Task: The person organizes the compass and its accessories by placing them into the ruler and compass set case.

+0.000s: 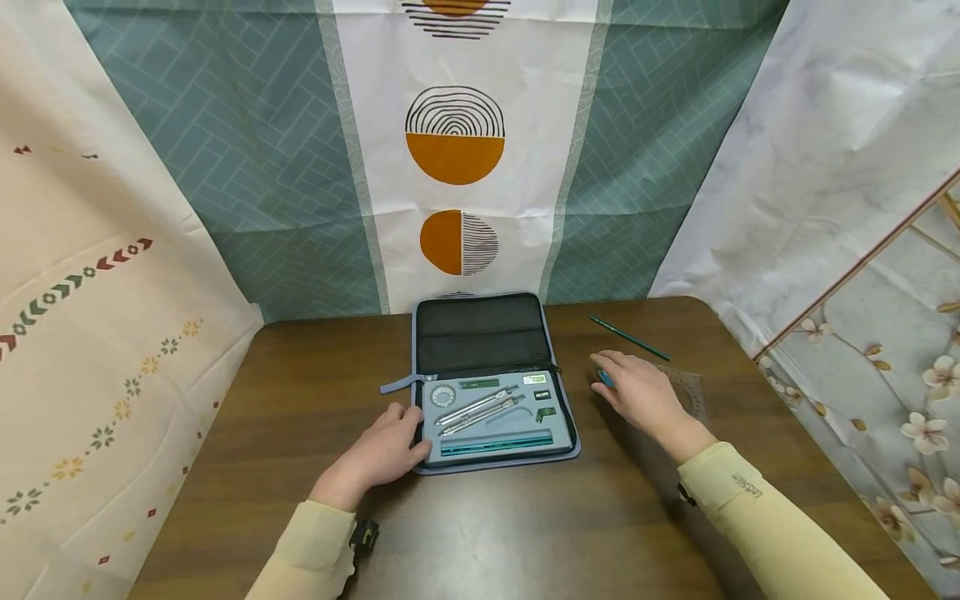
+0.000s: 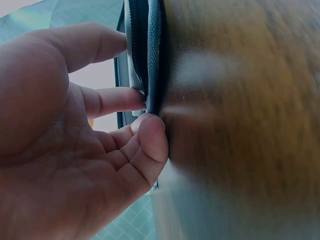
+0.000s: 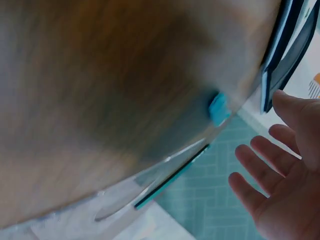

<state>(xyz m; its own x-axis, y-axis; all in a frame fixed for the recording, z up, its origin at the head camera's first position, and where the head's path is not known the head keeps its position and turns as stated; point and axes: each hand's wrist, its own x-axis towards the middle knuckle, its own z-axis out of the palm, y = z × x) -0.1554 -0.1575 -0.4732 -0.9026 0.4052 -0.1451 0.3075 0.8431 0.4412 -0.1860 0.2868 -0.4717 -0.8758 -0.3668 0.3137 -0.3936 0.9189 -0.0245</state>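
An unzipped geometry set case [image 1: 491, 379] lies on the table with its black lid folded back. Its grey tray holds a silver compass [image 1: 480, 412], teal pencils [image 1: 495, 443], a round white dial-like piece [image 1: 442, 396] and small green items. My left hand [image 1: 386, 446] holds the case's left edge near the front corner; in the left wrist view the thumb and fingers meet its zipper rim [image 2: 154, 60]. To the right of the case, my right hand [image 1: 637, 392] hovers with spread fingers by a small blue object [image 3: 219, 108], whose kind is unclear. The fingers do not touch it.
A dark green pencil [image 1: 628, 337] lies at the back right of the wooden table [image 1: 300, 375]. Partly behind my right hand is a clear ruler-like sheet [image 1: 693, 396]. Patterned cloth [image 1: 285, 167] hangs behind the table's back edge.
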